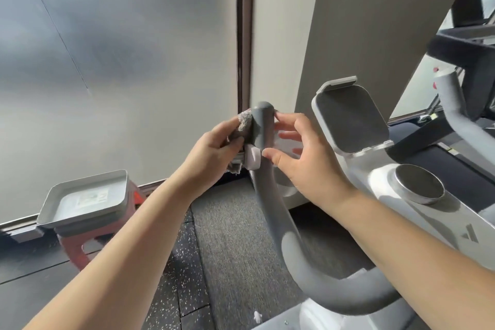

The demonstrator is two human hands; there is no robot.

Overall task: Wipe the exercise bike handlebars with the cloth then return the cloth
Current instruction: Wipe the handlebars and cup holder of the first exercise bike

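The exercise bike's grey padded handlebar (270, 211) curves up from the lower right to its rounded tip in the middle of the head view. My left hand (214, 150) grips a grey fluffy cloth (242, 126) and presses it against the left side of the handlebar near the tip. On the other side of the bar my right hand (302, 155) is spread, with its fingertips at the bar's right side and its thumb near a white clip on the bar.
A grey tray (85, 199) sits on a red stool at the lower left by the frosted window. The bike's tablet holder (351, 120) and round knob (417, 182) lie to the right. Another machine stands at the far right. Carpet and speckled rubber floor lie below.
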